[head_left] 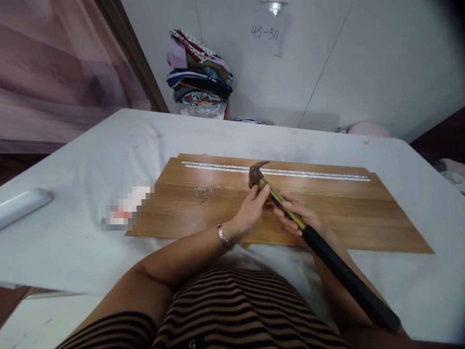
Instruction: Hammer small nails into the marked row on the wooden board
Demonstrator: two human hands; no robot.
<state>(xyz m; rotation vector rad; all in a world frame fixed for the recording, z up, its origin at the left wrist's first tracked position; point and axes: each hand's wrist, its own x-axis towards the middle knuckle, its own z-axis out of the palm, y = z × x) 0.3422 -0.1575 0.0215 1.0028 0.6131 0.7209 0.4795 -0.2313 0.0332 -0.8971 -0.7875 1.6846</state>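
Note:
A claw hammer (286, 206) with a rusty head, a yellow shaft and a black grip is held up over a wooden board (363, 218). My left hand (250, 211) is closed round the shaft just below the head, thumb on top. Farther down, my right hand (300, 213) supports the yellow part of the shaft, its fingers curled about it. The black grip slants toward my body, over my right forearm. Several nails (203, 190) lie loose on the board, left of the hammer head. Two pale strips with markings (312, 173) run along the board's far side.
The board lies on a white-covered table (83, 165). A blurred-out item (129, 206) is beside its left edge, and a whitish rounded object (23, 206) rests farther left. Folded clothes (199, 72) are stacked behind the table against the wall.

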